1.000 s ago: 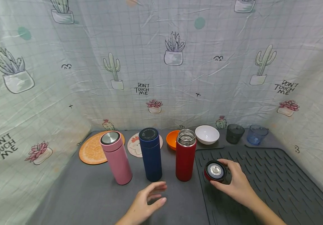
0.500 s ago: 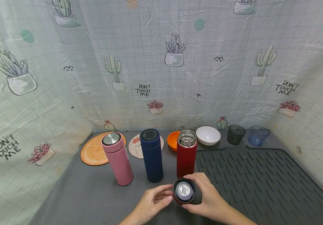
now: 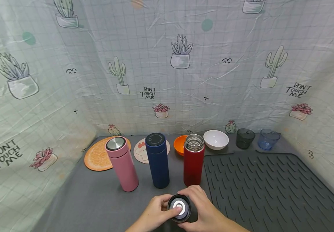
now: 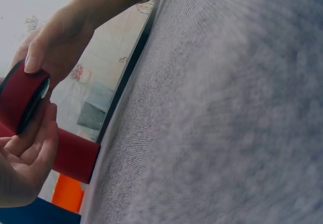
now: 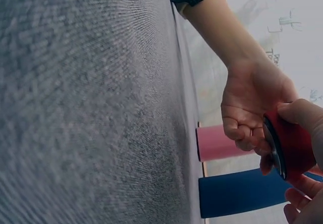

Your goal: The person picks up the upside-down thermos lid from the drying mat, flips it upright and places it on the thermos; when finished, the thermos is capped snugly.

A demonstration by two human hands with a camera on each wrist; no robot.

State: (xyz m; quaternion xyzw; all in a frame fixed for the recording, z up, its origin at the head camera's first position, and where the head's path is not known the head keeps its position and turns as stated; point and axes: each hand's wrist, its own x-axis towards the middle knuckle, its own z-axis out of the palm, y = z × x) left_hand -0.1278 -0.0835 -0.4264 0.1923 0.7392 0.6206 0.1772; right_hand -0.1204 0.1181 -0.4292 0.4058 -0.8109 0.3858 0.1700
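I grip the red lid [image 3: 179, 208] with both my left hand [image 3: 155, 213] and my right hand [image 3: 203, 211] above the grey counter [image 3: 97, 196], just before the open red flask [image 3: 193, 160], cactus-print sheeting [image 3: 167, 64] walling us round.

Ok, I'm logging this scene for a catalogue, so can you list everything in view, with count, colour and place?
red lid: 1, red with silver inner disc, held in front of the flasks
red flask: 1, red, open steel mouth, upright, rightmost of three
blue flask: 1, dark blue, capped, middle
pink flask: 1, pink, steel top, left
orange coaster: 1, orange-slice print, behind pink flask
round coaster: 1, pale with picture, behind blue flask
orange bowl: 1, orange, behind red flask
white bowl: 1, white, back centre
dark cup: 1, smoky grey, back right
blue cup: 1, clear blue, far back right
ridged mat: 1, dark grey, right side
left hand: 1, touches lid
right hand: 1, grips lid
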